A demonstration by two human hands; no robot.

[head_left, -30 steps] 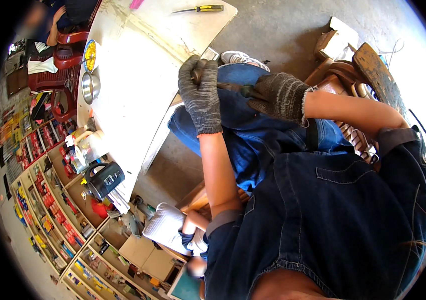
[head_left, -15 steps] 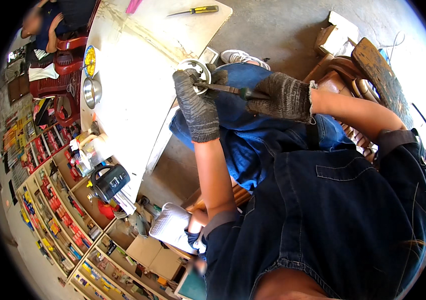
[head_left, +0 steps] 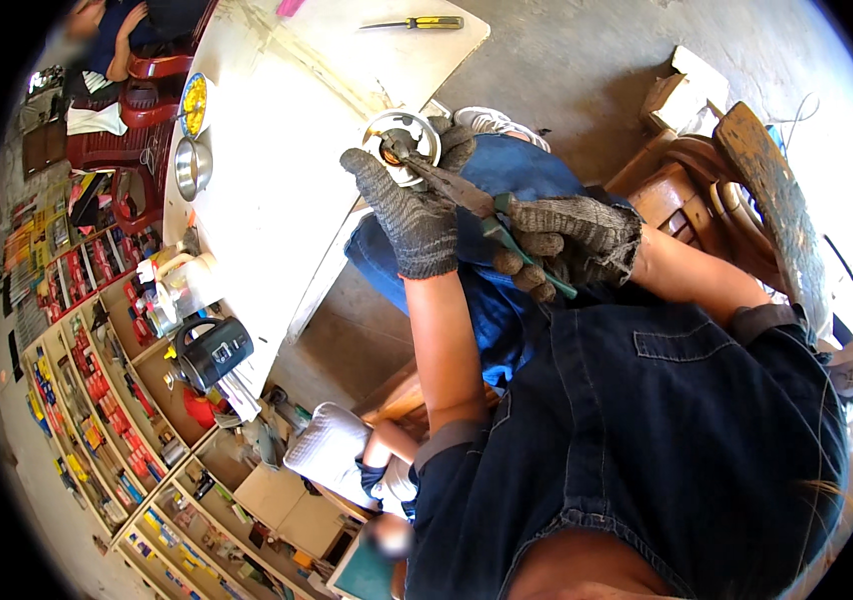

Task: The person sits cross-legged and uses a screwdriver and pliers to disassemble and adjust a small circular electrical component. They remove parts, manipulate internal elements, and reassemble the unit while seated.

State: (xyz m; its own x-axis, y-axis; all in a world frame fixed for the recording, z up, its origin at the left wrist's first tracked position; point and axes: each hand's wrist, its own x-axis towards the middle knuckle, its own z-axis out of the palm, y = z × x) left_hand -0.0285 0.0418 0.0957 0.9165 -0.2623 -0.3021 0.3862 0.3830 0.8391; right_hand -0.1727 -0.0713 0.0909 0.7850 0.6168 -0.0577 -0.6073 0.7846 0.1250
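Note:
My gloved left hand (head_left: 402, 220) holds a round white-rimmed metal part (head_left: 378, 130) with a dark, copper-tinged centre, above my blue-jeaned leg (head_left: 517, 165) beside the table edge. My gloved right hand (head_left: 572, 235) is closed on long-nosed pliers (head_left: 457, 188) with green handles, their jaws reaching into the centre of the part. The jaw tips are too small to make out clearly. A yellow-and-black screwdriver (head_left: 427, 22) lies at the far end of the white table (head_left: 287, 140).
A bowl of yellow food (head_left: 194, 105), a steel bowl (head_left: 193, 168) and a black appliance (head_left: 212, 355) stand on the table's left. Beyond are stocked shelves (head_left: 107, 420), red chairs (head_left: 142, 100) and two people (head_left: 117, 40) (head_left: 392, 460). Wooden furniture (head_left: 682, 210) stands at my right.
The round part has come into view in my left hand as it turned. My right hand has moved slightly down, tilting the pliers, and its fingers and the green handles now show more.

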